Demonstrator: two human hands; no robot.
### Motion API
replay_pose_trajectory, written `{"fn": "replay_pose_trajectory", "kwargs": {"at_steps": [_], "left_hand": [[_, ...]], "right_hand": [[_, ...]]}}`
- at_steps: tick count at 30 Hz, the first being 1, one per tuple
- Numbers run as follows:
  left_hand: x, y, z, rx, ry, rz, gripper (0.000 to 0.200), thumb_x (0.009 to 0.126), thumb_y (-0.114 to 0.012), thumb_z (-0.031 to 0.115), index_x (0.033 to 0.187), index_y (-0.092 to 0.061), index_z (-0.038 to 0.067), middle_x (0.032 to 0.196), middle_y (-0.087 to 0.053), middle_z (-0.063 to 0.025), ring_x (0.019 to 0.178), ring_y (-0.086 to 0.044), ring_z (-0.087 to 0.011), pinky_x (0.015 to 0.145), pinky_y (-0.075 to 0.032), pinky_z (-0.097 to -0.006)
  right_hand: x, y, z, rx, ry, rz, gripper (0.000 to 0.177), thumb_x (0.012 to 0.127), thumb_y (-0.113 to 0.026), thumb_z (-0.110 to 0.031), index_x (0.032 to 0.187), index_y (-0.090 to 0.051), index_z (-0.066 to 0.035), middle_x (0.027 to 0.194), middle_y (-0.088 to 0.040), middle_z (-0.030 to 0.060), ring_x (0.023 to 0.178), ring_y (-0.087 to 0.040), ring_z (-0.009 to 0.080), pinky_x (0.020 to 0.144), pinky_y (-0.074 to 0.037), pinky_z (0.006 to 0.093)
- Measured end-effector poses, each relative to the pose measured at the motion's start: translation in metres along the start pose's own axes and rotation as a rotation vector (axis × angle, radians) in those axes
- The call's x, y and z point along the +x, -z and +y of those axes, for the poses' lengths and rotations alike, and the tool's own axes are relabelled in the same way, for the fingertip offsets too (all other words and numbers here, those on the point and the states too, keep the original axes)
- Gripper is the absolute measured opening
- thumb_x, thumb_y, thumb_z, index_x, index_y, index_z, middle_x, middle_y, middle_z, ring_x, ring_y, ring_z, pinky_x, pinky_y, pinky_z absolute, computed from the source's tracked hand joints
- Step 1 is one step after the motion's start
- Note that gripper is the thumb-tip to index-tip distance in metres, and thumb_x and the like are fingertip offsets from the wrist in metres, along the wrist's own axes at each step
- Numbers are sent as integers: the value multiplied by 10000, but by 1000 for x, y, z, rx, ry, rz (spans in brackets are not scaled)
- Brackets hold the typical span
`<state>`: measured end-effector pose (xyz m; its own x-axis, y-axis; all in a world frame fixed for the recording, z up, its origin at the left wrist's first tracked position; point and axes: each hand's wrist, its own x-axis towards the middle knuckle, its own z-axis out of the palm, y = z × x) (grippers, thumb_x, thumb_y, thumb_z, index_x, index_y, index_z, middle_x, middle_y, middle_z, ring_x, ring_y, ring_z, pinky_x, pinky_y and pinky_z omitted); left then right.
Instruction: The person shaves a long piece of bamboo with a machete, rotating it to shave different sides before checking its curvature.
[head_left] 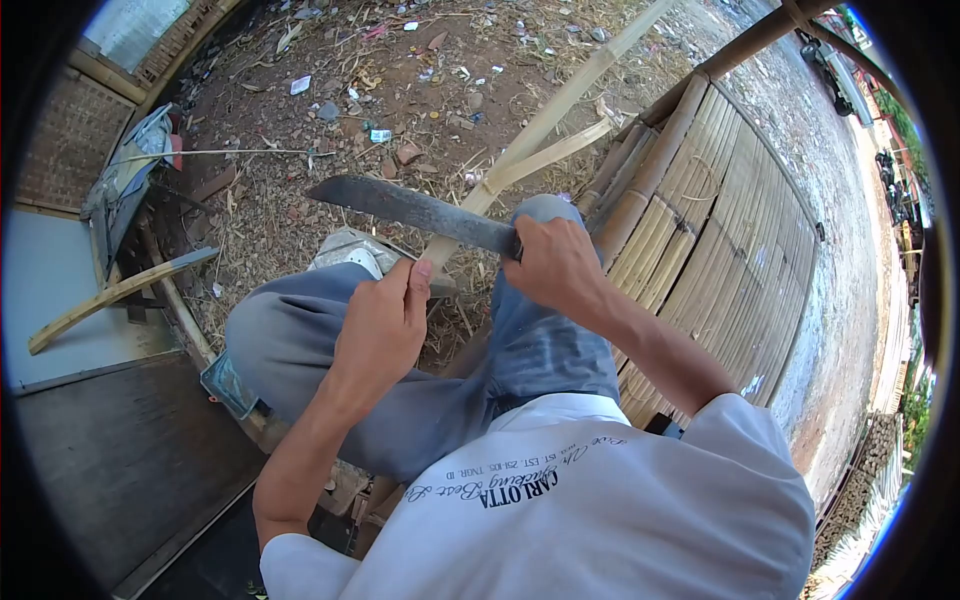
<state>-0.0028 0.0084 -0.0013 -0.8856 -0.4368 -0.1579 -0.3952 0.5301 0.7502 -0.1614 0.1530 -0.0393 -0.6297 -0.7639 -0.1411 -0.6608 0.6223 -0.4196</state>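
machete (405, 207) in the right hand (560, 265), whose fingers were closed around its handle near the right knee, its dark, worn blade reaching out to the left and crossing a long pale strip of bamboo (565, 100). the left hand (385, 320) pinched the near end of that strip between thumb and fingers, just below the blade and above the lap. from there the strip slanted up and away to the right, over the littered ground (350, 70), and beyond the blade a shorter, thinner piece (555, 153) forked off it toward the right. both legs were bent, in grey-blue trousers (540, 350), under a white shirt (630, 500) with dark lettering on it. a slatted bamboo platform (745, 210) lay to the right, edged with thicker poles. over on the left, a loose wooden piece (110, 305) lay at a slant across a pale board (65, 260), with a dark panel (130, 450) nearer the body. bits of paper, stones and dry scraps were scattered over the brown dirt. the machete's handle was mostly hidden by the fist, and whether the blade pressed into the bamboo could not be told.
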Motion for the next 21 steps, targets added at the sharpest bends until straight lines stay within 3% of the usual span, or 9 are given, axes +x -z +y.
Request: {"fn": "replay_pose_trajectory", "kwargs": {"at_steps": [4, 13, 21], "left_hand": [[2, -1, -1, 82, 66, 1, 414, 1035, -415, 300, 796, -528, -19, 550, -538, -235, 557, -552, -467, 497, -392, -511], [2, -4, -1, 158, 27, 14, 390, 1039, -401, 291, 827, -524, -13, 561, -550, -248, 560, -555, -481, 494, -396, -537], [28, -2, -1, 151, -33, 110, 387, 1038, -406, 290, 846, -533, -21, 561, -556, -241, 542, -560, -463, 484, -387, -531]], "right_hand": [[11, 7, 3, 10, -52, 44, 249, 770, -626, -226, 799, -626, 22, 736, -626, 251, 738, -617, 432, 722, -481, 506], [27, 9, 19, -44, -4, 10, 278, 709, -672, -234, 800, -661, 29, 675, -642, 226, 664, -653, 391, 655, -520, 466], [75, 17, 27, -149, 47, 132, 253, 674, -671, -227, 817, -682, -19, 687, -653, 220, 651, -654, 390, 635, -526, 459]]}}
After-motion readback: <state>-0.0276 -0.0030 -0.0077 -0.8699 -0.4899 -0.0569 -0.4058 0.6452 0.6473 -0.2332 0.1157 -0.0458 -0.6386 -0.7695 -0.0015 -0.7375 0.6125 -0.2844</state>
